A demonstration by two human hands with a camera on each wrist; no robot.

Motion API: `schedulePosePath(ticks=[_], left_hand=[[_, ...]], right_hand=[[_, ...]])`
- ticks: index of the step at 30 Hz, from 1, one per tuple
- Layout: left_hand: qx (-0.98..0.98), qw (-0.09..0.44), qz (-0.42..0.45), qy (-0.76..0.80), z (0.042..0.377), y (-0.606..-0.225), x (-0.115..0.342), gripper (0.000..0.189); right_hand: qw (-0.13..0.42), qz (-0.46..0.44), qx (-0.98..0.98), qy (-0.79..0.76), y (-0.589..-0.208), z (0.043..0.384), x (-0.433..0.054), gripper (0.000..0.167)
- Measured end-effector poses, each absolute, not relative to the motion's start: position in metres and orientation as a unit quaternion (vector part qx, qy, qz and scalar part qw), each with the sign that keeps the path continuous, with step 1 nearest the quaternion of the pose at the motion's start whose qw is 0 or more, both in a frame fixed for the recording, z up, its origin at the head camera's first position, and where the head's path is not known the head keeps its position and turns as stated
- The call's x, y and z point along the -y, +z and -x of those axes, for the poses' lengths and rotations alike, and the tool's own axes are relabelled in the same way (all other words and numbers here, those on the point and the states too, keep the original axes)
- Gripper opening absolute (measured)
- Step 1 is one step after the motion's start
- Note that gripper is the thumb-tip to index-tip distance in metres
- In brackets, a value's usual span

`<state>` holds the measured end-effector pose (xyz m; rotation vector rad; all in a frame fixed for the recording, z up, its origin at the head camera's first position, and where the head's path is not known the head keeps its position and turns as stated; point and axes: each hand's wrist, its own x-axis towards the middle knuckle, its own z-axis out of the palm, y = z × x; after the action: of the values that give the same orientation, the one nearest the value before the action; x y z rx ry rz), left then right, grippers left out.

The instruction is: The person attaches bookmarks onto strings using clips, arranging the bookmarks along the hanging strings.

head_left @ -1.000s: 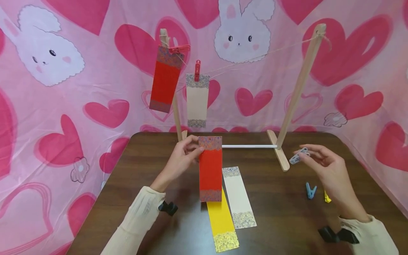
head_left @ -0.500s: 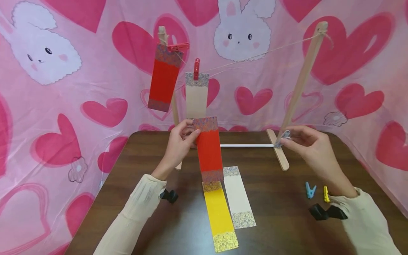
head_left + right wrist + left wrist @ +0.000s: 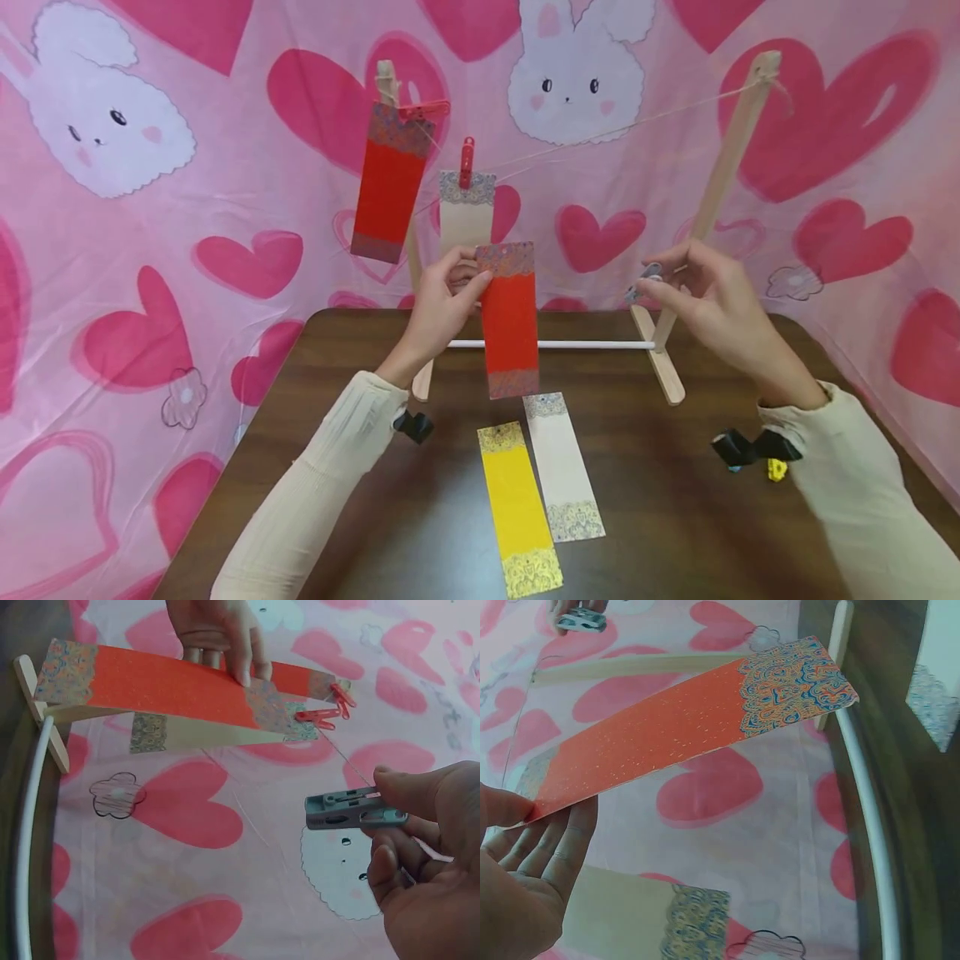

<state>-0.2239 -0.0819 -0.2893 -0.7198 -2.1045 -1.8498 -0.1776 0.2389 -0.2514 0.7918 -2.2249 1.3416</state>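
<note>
My left hand pinches a red paper card with patterned ends by its upper left edge, thumb in front. The card hangs upright in front of the stand, its top overlapping a cream card in the head view. My right hand holds a grey clothespin between thumb and fingers, to the right of the red card. Red clothespins fix the cream card and another red card to a string. In the right wrist view the grey clothespin's jaws look closed.
A wooden stand's right post holds the string's far end, with a white rod across its base. On the dark table lie a yellow card and a white card. A yellow clothespin lies by my right sleeve.
My left hand has raised the red card off the area over the yellow card, up toward the string. My right hand has moved up and left with the grey clothespin.
</note>
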Motion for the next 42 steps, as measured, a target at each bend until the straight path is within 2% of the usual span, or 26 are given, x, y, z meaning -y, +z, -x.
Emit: schedulePosePath(ticks=[6, 11, 18, 23, 29, 35, 42], left_hand=[[0.72, 0.125, 0.256, -0.633, 0.24, -0.273, 0.067, 0.024], [0.71, 0.113, 0.241, -0.652, 0.251, -0.262, 0.057, 0.027], [0.701, 0.119, 0.231, -0.664, 0.267, -0.248, 0.038, 0.025], [0.703, 0.123, 0.227, -0.663, 0.271, -0.242, 0.035, 0.021], [0.701, 0.124, 0.228, -0.665, 0.276, -0.241, 0.036, 0.019], [0.718, 0.143, 0.225, -0.643, 0.279, -0.245, 0.041, 0.017], [0.736, 0.139, 0.217, -0.625, 0.281, -0.258, 0.049, 0.022]], right_hand=[[0.26, -0.311, 0.798, 0.446, -0.236, 0.196, -0.231, 0.024], [0.265, -0.327, 0.788, 0.45, -0.215, 0.211, -0.215, 0.019], [0.288, -0.364, 0.734, 0.496, -0.162, 0.228, -0.197, 0.017], [0.322, -0.34, 0.776, 0.422, -0.13, 0.239, -0.177, 0.019], [0.331, -0.349, 0.802, 0.354, -0.12, 0.264, -0.149, 0.023], [0.293, -0.357, 0.814, 0.351, -0.125, 0.286, -0.132, 0.023], [0.241, -0.356, 0.834, 0.346, -0.152, 0.291, -0.133, 0.019]])
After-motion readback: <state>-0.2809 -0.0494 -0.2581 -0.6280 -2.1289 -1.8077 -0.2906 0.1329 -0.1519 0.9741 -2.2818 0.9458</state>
